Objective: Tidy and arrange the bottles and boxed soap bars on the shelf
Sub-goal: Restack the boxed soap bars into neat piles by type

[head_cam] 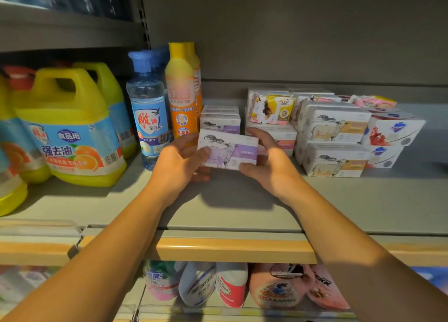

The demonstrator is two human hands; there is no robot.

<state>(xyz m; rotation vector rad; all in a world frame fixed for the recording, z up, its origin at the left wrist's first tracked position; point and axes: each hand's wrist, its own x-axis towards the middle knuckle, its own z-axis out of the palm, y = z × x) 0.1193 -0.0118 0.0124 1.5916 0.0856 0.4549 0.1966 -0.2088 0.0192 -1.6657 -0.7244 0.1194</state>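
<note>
A white and purple boxed soap bar [230, 150] with a sheep picture is held just above the grey shelf [230, 210]. My left hand [180, 164] grips its left end and my right hand [264, 161] its right end. Behind it stands a short stack of matching purple soap boxes [220, 120]. To the right are piles of white and tan sheep soap boxes [337, 140] and pink packs [271, 109]. At left stand a clear bottle with a blue cap [148, 110] and an orange bottle [181, 96].
Large yellow detergent jugs [70, 130] fill the shelf's left side. White boxes with a blue shield logo [392, 130] sit at far right. The shelf's orange front rail [232, 250] runs below my forearms. More bottles [230, 285] stand on the lower shelf.
</note>
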